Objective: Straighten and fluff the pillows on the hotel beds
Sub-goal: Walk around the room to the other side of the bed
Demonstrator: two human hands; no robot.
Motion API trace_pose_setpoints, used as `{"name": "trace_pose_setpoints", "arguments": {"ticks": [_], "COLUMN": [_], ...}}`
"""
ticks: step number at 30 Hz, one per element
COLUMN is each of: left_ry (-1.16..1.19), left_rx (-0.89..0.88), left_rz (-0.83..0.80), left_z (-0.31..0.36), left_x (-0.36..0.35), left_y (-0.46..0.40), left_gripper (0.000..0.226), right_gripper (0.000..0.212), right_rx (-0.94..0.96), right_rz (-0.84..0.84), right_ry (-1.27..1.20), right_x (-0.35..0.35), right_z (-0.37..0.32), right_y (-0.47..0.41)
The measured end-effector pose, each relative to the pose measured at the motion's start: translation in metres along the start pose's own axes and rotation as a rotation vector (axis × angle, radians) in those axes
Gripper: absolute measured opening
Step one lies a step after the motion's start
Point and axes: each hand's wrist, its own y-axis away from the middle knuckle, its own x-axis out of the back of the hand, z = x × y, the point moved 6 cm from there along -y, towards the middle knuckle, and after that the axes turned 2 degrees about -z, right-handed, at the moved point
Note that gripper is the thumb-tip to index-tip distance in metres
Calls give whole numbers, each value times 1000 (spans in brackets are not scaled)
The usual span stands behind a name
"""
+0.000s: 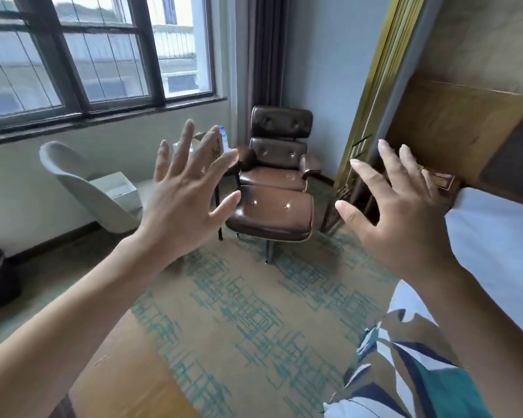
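Observation:
Both my hands are raised in front of me with fingers spread, holding nothing. My left hand hovers at centre left and my right hand at centre right, backs toward the camera. A bed with white linen runs along the right edge. A patterned runner in blue, teal and brown lies across its foot at the lower right. A wooden headboard stands behind the bed. No pillow shows in this view.
A brown leather lounge chair with its ottoman stands in the corner ahead. A small side table with a water bottle is beside it. A white chair sits under the window at the left. Patterned carpet covers the floor.

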Motion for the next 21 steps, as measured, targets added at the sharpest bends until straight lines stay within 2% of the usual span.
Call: {"name": "trace_pose_setpoints", "arguments": {"ticks": [8, 13, 21], "left_ry": [76, 92, 214], "left_rx": [-171, -196, -332], "left_rz": [49, 69, 64], "left_z": [36, 48, 82], "left_x": [-91, -136, -238], "left_y": [-132, -211, -333], "left_gripper": [64, 65, 64], "right_gripper": [67, 68, 67], "right_rx": [-124, -159, -320], "right_rz": [23, 60, 54], "right_ry": [107, 119, 235], "right_x": [-38, -57, -110], "right_z": [102, 159, 263], "right_y": [-54, -98, -135]}}
